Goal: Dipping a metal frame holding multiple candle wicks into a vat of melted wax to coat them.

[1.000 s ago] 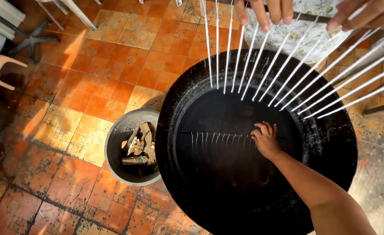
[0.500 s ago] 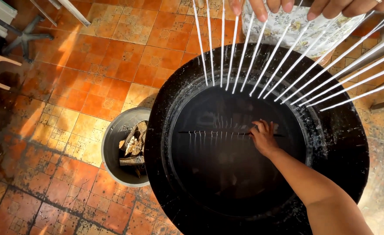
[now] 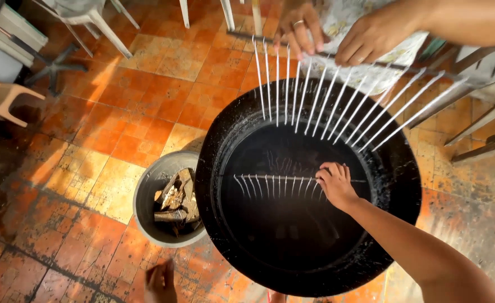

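Note:
A wide black vat (image 3: 406, 185) of dark liquid stands on an orange tiled floor. My right hand (image 3: 335, 184) reaches in from the lower right and grips a thin rod of short white candles (image 3: 270, 185) that hang just over the liquid. My left hand is out of view. Across the vat, another person's two hands (image 3: 299, 31) (image 3: 371, 36) hold a second rod with several long white candles (image 3: 326, 106) fanned over the far rim.
A grey bucket (image 3: 145, 196) with scraps of wood stands against the vat's left side. White chair legs (image 3: 104, 25) and a beige stool (image 3: 0, 98) are at the upper left. Metal bars (image 3: 483, 120) lie at the right. What looks like a foot (image 3: 160, 280) shows at the bottom edge.
The short candles on my rod have risen out of the liquid and show more white. The other person's hands and long candles have come further into view as the view pulled back.

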